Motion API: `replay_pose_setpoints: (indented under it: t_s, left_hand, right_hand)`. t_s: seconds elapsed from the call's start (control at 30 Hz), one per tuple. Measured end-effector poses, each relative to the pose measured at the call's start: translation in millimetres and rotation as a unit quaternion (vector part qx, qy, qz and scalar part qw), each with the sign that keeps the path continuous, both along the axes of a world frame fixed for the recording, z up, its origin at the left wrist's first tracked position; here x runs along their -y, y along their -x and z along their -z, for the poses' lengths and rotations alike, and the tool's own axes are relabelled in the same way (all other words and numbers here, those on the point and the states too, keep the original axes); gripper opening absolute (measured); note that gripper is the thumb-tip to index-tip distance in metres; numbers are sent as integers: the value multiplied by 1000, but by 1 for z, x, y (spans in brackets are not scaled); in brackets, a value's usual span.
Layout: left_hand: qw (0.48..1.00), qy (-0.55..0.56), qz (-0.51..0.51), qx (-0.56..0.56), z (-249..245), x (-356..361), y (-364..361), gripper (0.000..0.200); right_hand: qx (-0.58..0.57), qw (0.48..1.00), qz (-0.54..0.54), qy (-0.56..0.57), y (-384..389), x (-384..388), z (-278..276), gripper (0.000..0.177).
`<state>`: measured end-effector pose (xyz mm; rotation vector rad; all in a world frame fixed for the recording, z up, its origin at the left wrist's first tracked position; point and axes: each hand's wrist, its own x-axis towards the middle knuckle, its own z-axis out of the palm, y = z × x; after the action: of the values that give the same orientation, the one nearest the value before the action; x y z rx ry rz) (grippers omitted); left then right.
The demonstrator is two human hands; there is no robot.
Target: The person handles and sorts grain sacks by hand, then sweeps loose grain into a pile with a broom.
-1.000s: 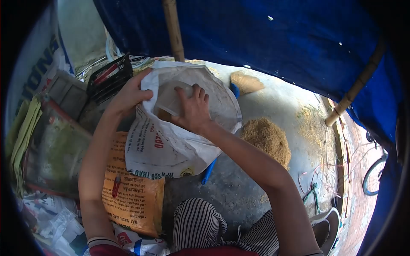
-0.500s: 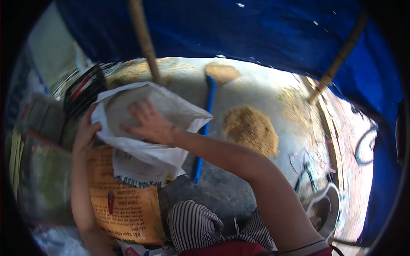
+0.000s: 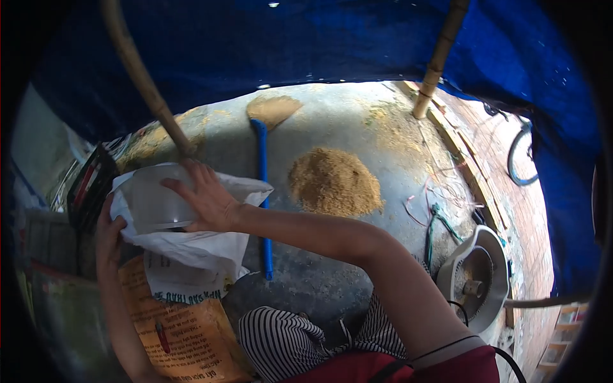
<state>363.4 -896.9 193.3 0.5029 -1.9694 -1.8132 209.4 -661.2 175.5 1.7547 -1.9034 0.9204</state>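
Note:
A white woven sack (image 3: 236, 185) stands with its mouth open in front of me, printed letters near its lower part. My left hand (image 3: 110, 235) is closed on the left edge of its mouth, thumb over the rim. In the sack's mouth is a translucent plastic tub (image 3: 153, 198), tilted. My right hand (image 3: 209, 199) grips the tub's right side, fingers spread around its edge. What lies deeper in the sack is hidden. Under the sack spreads an orange printed bag (image 3: 191, 338), with a small red-handled tool (image 3: 161, 337) on it.
A blue-handled broom (image 3: 263, 210) lies right of the sack, near a heap of brown, grainy material (image 3: 335, 182). A grey round bucket (image 3: 447, 277) and green rope (image 3: 434, 233) are at right. Bamboo poles (image 3: 143, 73) stand before a blue tarp (image 3: 332, 41).
My right hand, bare and spread over the sack's mouth before, now holds the translucent tub there. The view has swung right, so the scene sits further left. My left hand keeps the rim.

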Motion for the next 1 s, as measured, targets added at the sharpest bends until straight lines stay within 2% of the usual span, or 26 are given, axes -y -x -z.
replay_pose_setpoints:
  t_s: [0.03,0.07,0.13,0.17,0.2,0.3,0.4,0.47,0.53,0.6,0.67,0.73,0.8,0.83,0.87,0.9,1.0]
  left_hand:
    - [1000,20,10,-3,0,1,2,66]
    - [999,18,31,-2,2,1,6,66]
    - [1000,1,25,-3,7,0,15,64]
    - [999,1,43,-1,11,4,21,64]
    - [999,7,36,13,14,9,25,63]
    - [999,12,25,31,20,9,34,63]
    - [999,13,15,33,23,13,40,63]
    - [999,11,13,37,25,6,42,63]
    - [998,-41,12,38,20,-8,42,64]
    - [1000,-5,20,22,27,-17,44,65]
    - [999,29,25,5,33,-25,48,66]
    - [997,72,27,10,30,-32,56,67]
    - [996,80,18,30,30,-31,62,66]
    - [995,99,9,28,24,-40,61,65]
    - [993,119,-4,29,19,-54,62,64]
    - [988,140,-30,52,19,-56,62,63]
    - [976,194,-68,75,5,-70,56,64]
  right_hand:
    - [67,997,45,-3,2,-12,-5,78]
    - [67,996,66,-4,6,-24,-9,78]
    - [260,958,101,65,16,-45,-12,78]
    - [260,956,118,69,26,-56,-10,78]
    - [340,918,146,140,39,-67,-6,75]
    - [514,774,187,319,97,-107,25,69]
    - [604,612,265,436,122,-184,47,65]
    - [633,491,309,512,133,-240,77,59]
    - [649,340,334,593,134,-290,113,53]
    - [638,211,286,683,119,-334,143,53]
    - [583,87,392,707,123,-367,180,51]
    - [546,40,422,723,112,-384,191,48]
    - [568,121,375,723,95,-401,220,45]
    - [596,126,369,702,96,-452,303,45]
    - [648,447,283,548,107,-463,385,53]
    - [673,450,263,525,107,-411,349,53]
    - [730,176,308,585,85,-391,226,61]
